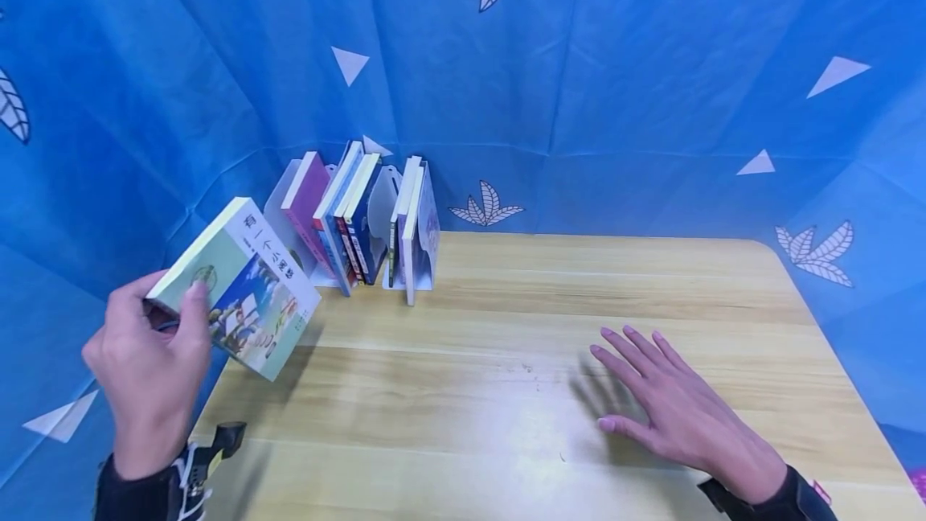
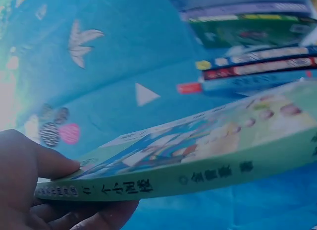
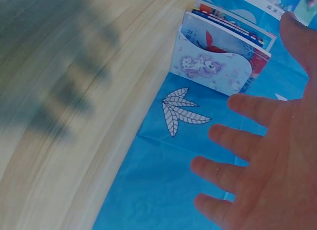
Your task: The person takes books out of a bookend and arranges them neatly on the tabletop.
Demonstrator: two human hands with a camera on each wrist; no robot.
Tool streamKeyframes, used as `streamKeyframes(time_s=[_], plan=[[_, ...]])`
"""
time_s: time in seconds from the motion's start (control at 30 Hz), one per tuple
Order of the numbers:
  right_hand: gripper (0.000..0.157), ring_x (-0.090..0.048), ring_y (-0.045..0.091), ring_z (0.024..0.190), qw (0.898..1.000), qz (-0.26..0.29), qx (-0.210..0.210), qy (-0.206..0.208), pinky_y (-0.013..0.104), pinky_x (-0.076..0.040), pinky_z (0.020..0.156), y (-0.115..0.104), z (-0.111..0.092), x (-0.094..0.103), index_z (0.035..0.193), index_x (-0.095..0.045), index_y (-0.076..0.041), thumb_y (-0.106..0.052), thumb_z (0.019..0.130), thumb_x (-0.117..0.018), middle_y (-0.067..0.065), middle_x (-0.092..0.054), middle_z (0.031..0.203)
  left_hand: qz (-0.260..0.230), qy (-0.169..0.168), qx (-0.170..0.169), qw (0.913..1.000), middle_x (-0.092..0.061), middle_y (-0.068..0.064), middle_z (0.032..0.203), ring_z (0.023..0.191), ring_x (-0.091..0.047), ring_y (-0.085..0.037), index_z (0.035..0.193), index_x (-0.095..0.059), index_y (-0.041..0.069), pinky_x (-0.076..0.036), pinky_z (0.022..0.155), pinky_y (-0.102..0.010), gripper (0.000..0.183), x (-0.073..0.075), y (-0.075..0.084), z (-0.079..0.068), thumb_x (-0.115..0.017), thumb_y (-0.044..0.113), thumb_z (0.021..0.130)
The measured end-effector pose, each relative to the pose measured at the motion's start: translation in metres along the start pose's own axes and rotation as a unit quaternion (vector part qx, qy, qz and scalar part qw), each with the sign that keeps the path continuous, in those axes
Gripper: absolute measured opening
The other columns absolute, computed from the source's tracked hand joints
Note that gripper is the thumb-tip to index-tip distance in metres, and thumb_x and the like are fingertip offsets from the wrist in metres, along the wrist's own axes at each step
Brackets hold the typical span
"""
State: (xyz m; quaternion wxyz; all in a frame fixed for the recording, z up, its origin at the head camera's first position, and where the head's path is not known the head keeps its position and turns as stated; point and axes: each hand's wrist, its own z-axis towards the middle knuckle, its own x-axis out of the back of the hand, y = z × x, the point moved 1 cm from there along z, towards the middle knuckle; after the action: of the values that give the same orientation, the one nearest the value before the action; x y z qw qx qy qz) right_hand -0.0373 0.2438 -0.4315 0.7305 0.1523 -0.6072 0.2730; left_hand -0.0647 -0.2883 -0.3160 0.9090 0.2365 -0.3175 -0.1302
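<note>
My left hand (image 1: 153,352) grips a green and white paperback book (image 1: 268,304) by one corner, the thumb over its illustrated cover and the fingers beneath. In the head view the book is tilted in the air left of a row of upright books, partly overlapping the leftmost bookend. Its green spine (image 2: 163,183) with dark lettering faces the left wrist camera. My right hand (image 1: 673,404) hovers over the right part of the table, palm down, fingers spread and holding nothing. In the right wrist view the right hand's fingers (image 3: 242,141) are straight.
Several books, among them a purple one (image 1: 313,203), stand at the back left of the wooden table (image 1: 506,344) between white bookends (image 1: 385,199). A patterned bookend (image 3: 210,66) closes the row's right side. Blue cloth (image 1: 579,87) hangs behind the table and along its sides.
</note>
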Motion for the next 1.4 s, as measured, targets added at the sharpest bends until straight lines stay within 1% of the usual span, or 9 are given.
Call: streamKeyframes(time_s=[0.4, 0.47, 0.63, 0.77, 0.87, 0.97, 1.0, 1.23, 1.4], plan=[[0.09, -0.053, 0.039, 0.14, 0.999, 0.02, 0.022, 0.022, 0.008, 0.002, 0.127, 0.002, 0.005, -0.003, 0.156, -0.044, -0.01, -0.062, 0.089, -0.072, 0.014, -0.051, 0.158, -0.035, -0.036, -0.007, 0.9987, -0.072, -0.037, 0.113, 0.086, -0.047, 0.036, 0.124, -0.064, -0.011, -0.037, 0.073, 0.011, 0.037, 0.022, 0.029, -0.012, -0.075, 0.004, 0.092], [0.091, -0.053, 0.037, 0.14, 0.999, 0.028, 0.015, 0.02, 0.01, -0.008, 0.128, 0.003, 0.006, -0.003, 0.157, -0.043, -0.01, -0.061, 0.088, -0.073, 0.013, -0.05, 0.159, -0.05, -0.041, -0.018, 0.9977, -0.072, -0.038, 0.111, 0.086, -0.049, 0.035, 0.122, -0.064, -0.011, -0.039, 0.073, 0.01, 0.036, 0.021, 0.033, -0.012, -0.076, 0.002, 0.091], [0.092, -0.053, 0.033, 0.142, 0.998, 0.06, -0.012, -0.004, 0.038, -0.045, 0.115, 0.003, 0.008, -0.002, 0.16, -0.038, -0.013, -0.058, 0.089, -0.074, 0.011, -0.047, 0.162, -0.099, -0.055, -0.058, 0.9918, -0.071, -0.04, 0.108, 0.091, -0.053, 0.033, 0.12, -0.063, -0.015, -0.042, 0.072, 0.008, 0.037, 0.017, 0.043, -0.016, -0.076, -0.006, 0.087], [0.093, -0.053, 0.034, 0.142, 0.994, 0.104, -0.03, -0.028, 0.052, -0.054, 0.107, 0.003, 0.01, -0.001, 0.163, -0.031, -0.015, -0.055, 0.091, -0.074, 0.011, -0.045, 0.163, -0.14, -0.072, -0.075, 0.9847, -0.079, -0.007, 0.112, 0.093, -0.057, 0.03, 0.119, -0.064, -0.017, -0.046, 0.071, 0.005, 0.036, 0.011, 0.047, -0.02, -0.076, -0.008, 0.085], [0.094, -0.054, 0.034, 0.143, 0.991, 0.124, -0.039, -0.038, 0.054, -0.055, 0.107, 0.004, 0.011, -0.001, 0.164, -0.029, -0.016, -0.055, 0.091, -0.074, 0.011, -0.045, 0.163, -0.159, -0.092, -0.078, 0.98, -0.068, 0.026, 0.112, 0.092, -0.059, 0.027, 0.117, -0.065, -0.016, -0.049, 0.07, 0.003, 0.036, 0.007, 0.05, -0.025, -0.077, -0.011, 0.083], [0.095, -0.054, 0.034, 0.143, 0.989, 0.138, -0.047, -0.041, 0.054, -0.054, 0.108, 0.004, 0.012, -0.001, 0.165, -0.028, -0.016, -0.054, 0.091, -0.074, 0.011, -0.046, 0.163, -0.179, -0.105, -0.085, 0.9745, -0.073, 0.022, 0.108, 0.091, -0.061, 0.025, 0.114, -0.067, -0.016, -0.051, 0.068, 0.0, 0.037, 0.001, 0.054, -0.03, -0.078, -0.015, 0.079], [0.095, -0.054, 0.035, 0.143, 0.988, 0.143, -0.049, -0.042, 0.054, -0.054, 0.108, 0.003, 0.013, -0.001, 0.164, -0.028, -0.016, -0.054, 0.091, -0.074, 0.012, -0.046, 0.163, -0.179, -0.112, -0.086, 0.9738, -0.068, 0.03, 0.109, 0.09, -0.062, 0.025, 0.114, -0.067, -0.015, -0.051, 0.067, 0.0, 0.038, 0.0, 0.056, -0.032, -0.079, -0.016, 0.078], [0.095, -0.053, 0.034, 0.144, 0.979, 0.185, -0.066, -0.06, 0.055, -0.053, 0.109, -0.002, 0.017, -0.006, 0.165, -0.027, -0.018, -0.052, 0.091, -0.075, 0.012, -0.046, 0.163, -0.217, -0.121, -0.106, 0.9627, -0.078, 0.002, 0.104, 0.088, -0.065, 0.02, 0.112, -0.07, -0.011, -0.055, 0.065, -0.004, 0.039, -0.01, 0.064, -0.044, -0.079, -0.019, 0.075], [0.095, -0.053, 0.032, 0.144, 0.978, 0.192, -0.065, -0.054, 0.054, -0.053, 0.11, -0.007, 0.018, -0.009, 0.165, -0.027, -0.02, -0.053, 0.09, -0.076, 0.01, -0.047, 0.162, -0.24, -0.16, -0.1, 0.9522, -0.079, -0.005, 0.104, 0.089, -0.067, 0.017, 0.112, -0.071, -0.008, -0.057, 0.064, -0.007, 0.04, -0.017, 0.071, -0.055, -0.079, -0.021, 0.074]])
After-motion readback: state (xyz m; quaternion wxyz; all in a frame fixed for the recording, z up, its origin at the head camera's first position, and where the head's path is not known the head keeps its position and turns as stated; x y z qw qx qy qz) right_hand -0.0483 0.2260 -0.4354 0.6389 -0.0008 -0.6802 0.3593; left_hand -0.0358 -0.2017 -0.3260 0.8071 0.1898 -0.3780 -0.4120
